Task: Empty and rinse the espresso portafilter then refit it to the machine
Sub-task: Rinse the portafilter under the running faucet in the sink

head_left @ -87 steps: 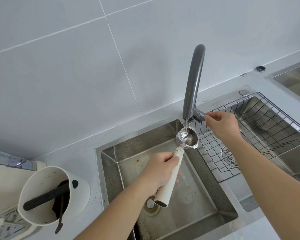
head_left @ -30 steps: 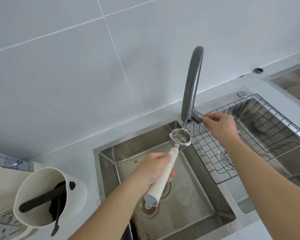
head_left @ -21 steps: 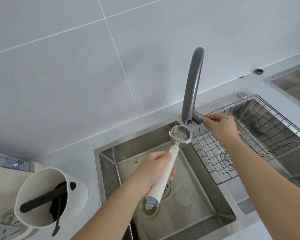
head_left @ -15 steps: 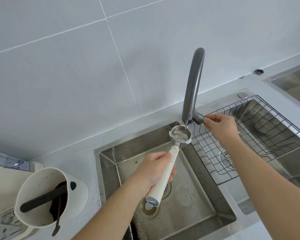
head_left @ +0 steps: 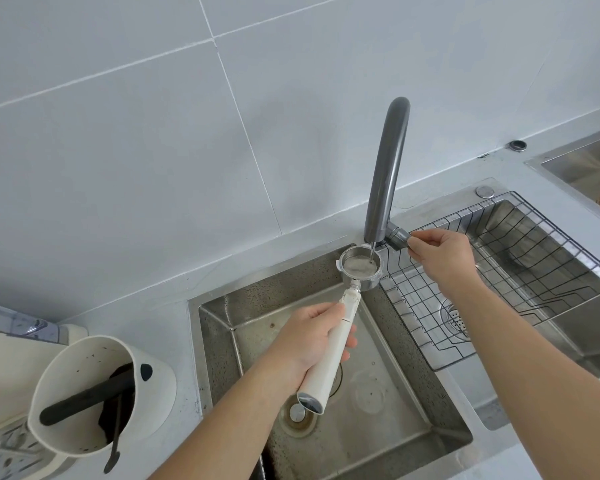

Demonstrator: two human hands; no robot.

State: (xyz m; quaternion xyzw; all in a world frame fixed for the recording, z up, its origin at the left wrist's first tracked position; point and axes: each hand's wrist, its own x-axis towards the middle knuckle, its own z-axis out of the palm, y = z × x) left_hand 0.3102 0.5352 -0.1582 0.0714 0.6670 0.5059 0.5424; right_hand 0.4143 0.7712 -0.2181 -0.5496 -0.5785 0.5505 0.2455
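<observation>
My left hand (head_left: 312,337) grips the white handle of the portafilter (head_left: 359,266), whose steel basket is held level under the spout of the grey tap (head_left: 385,174). A thin stream of water falls into the basket, which holds cloudy water. My right hand (head_left: 442,254) pinches the tap's lever (head_left: 397,237) at the base of the spout. The portafilter hangs over the back edge of the left sink basin (head_left: 371,410). Part of the espresso machine (head_left: 4,355) shows at the far left.
A white knock box (head_left: 142,393) with a black bar and dark coffee grounds stands on the counter left of the sink. A wire rack (head_left: 499,271) sits in the right basin. A second steel sink (head_left: 589,168) lies at the far right.
The basket moved slightly back and left from its earlier spot and now sits level under the spout, filling with water. Both hands keep their grips.
</observation>
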